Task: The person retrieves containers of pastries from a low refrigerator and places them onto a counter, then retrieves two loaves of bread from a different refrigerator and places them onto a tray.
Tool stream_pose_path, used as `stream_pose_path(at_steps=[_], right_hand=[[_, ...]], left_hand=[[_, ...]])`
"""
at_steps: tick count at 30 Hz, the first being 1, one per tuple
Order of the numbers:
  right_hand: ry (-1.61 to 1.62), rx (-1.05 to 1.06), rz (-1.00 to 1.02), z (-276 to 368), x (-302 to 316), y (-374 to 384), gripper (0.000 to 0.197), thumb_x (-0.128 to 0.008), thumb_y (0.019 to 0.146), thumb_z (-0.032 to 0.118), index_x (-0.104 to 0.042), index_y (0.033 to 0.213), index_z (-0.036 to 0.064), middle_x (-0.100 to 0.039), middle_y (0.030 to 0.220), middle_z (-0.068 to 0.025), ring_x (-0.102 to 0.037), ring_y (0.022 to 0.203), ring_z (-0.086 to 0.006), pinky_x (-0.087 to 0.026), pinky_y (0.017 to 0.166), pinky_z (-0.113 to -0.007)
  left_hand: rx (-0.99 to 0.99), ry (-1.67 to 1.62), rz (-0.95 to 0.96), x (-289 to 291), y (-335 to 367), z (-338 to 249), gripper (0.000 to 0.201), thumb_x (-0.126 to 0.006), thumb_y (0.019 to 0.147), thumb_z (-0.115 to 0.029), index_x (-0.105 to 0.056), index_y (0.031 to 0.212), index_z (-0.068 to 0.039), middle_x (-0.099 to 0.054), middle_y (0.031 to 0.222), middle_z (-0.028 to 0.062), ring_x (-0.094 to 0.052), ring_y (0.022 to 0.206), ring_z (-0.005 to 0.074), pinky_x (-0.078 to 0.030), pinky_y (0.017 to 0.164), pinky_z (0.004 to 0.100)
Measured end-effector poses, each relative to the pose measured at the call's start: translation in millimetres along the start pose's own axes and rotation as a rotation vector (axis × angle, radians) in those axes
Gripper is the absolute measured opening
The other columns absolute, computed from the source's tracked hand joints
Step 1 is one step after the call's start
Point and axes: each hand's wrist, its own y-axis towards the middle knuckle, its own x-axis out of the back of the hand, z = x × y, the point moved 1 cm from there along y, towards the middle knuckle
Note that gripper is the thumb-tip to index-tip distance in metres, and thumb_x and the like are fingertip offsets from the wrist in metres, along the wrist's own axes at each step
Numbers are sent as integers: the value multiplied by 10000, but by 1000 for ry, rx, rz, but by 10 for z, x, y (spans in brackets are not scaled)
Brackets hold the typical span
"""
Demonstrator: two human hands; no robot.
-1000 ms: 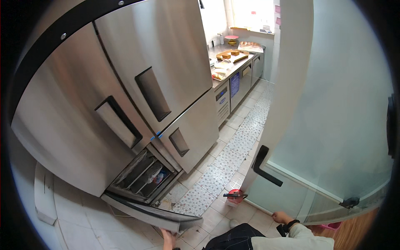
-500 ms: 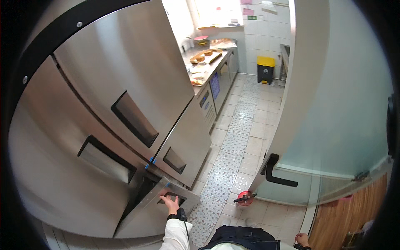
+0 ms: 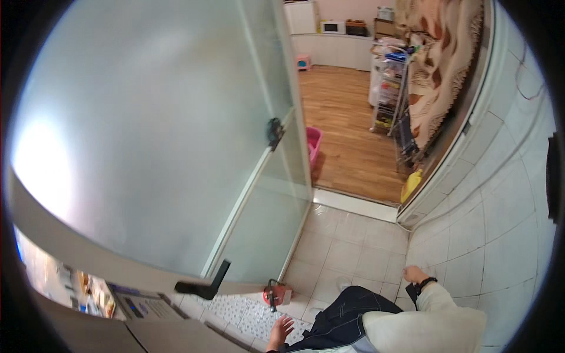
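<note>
My left hand point(image 3: 281, 332) is low in the picture, fingers apart and nothing in it. The nearest thing to it is a red object with a dark handle-like part point(image 3: 278, 295) on the floor at the foot of the frosted glass door point(image 3: 165, 147); its kind is unclear. My right hand point(image 3: 415, 274) hangs beside the white tiled wall, its fingers loosely curled, with nothing seen in them. A dark band circles that wrist, below a cream sleeve point(image 3: 438, 298). The door stands swung open and carries a black lever handle point(image 3: 206, 285); neither hand touches it.
Beyond a white threshold point(image 3: 355, 206) lies a wooden floor point(image 3: 347, 112). A metal shelf cart point(image 3: 389, 88) stands beside a patterned curtain point(image 3: 432, 76). A pink tub point(image 3: 314, 146) sits past the door's edge, a yellow container point(image 3: 411, 187) by the door frame.
My view has swung right, from the steel refrigerator to the doorway. My left hand has let go of the lower refrigerator door's handle. My right arm now shows more fully.
</note>
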Motion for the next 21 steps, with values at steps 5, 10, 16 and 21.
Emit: stream_pose_path(at_steps=[5, 10, 16, 21], right_hand=[[369, -373, 238, -507, -466, -754, 336, -520, 790, 352, -665, 762, 49, -634, 639, -78, -584, 534, -210, -473, 574, -342], [302, -362, 388, -792, -1183, -1124, 287, -521, 767, 309, -640, 825, 55, -629, 886, -111, -588, 861, -229, -465, 724, -345], [299, -245, 574, -1430, -1215, -300, 295, -514, 745, 311, -632, 872, 72, -605, 961, -139, -551, 957, -275, -443, 801, -374], [236, -247, 256, -1910, 34, 1338, 330, -421, 779, 302, -640, 958, 132, -589, 995, -172, -562, 935, -311, -427, 818, -408]], left_hand=[[2, 534, 251, -1465, 376, -1167, 258, -394, 893, -219, -571, 889, -32, -573, 863, 53, -547, 907, 156, -417, 811, 274], [-17, 459, 419, -2356, 763, -1557, 272, -402, 919, -199, -505, 1071, 2, -533, 643, 43, -588, 782, 200, -453, 733, 297], [-161, 487, 227, -3424, 1471, -1707, 325, -379, 889, -94, -386, 1212, -53, -604, 853, 111, -575, 928, 237, -464, 796, 321], [-256, 488, 38, -4047, 2065, -1765, 282, -361, 677, 76, -591, 821, 2, -570, 701, 74, -527, 587, 147, -474, 634, 269]])
